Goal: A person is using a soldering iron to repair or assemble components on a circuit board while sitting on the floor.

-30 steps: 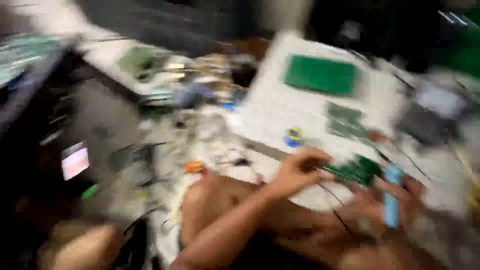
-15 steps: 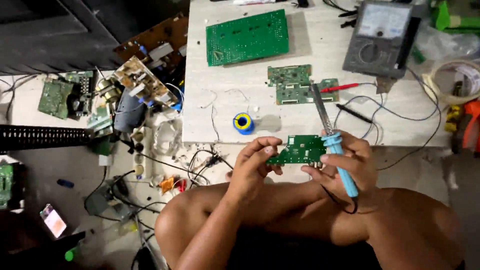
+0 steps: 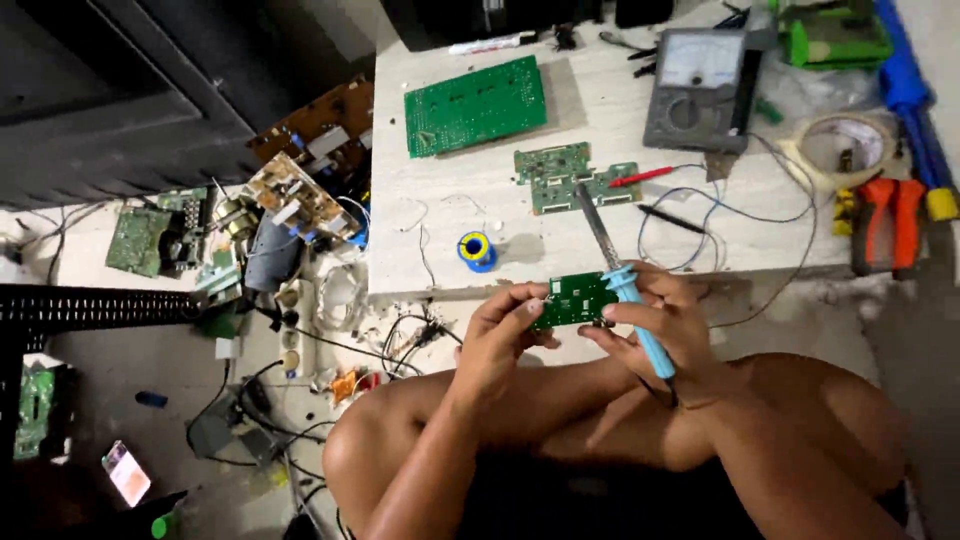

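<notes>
Left hand (image 3: 495,340) raised over the knees, fingers (image 3: 522,308) closed on the left edge of a small green circuit board (image 3: 575,298); board held level in the air just in front of the near edge of the bench (image 3: 440,240), not resting on it; right hand (image 3: 665,320) at the board's right edge, fingers (image 3: 620,312) wrapped around the blue handle of a soldering iron (image 3: 620,275) and also touching the board; iron tilted, metal shaft pointing up and away over the bench top, cord end down toward the lap; tip clear of the held board. On the bench: blue spool of solder (image 3: 478,250) just beyond the hands; T-shaped green board (image 3: 570,178) further back, near the iron's tip; large green board (image 3: 476,105) at the far left of the top; analogue multimeter (image 3: 700,88) at the far right, with red probe (image 3: 640,178) and black probe (image 3: 672,218) lying between it and the hands, leads looping across the surface; roll of tape (image 3: 845,148) and orange-handled tool (image 3: 893,215) at the right end. On the floor to the left: brown power board (image 3: 300,195) with bulky parts, further green boards (image 3: 140,238), loose wires and small scrap, all well apart from the hands; phone (image 3: 126,472) with lit screen at lower left.
</notes>
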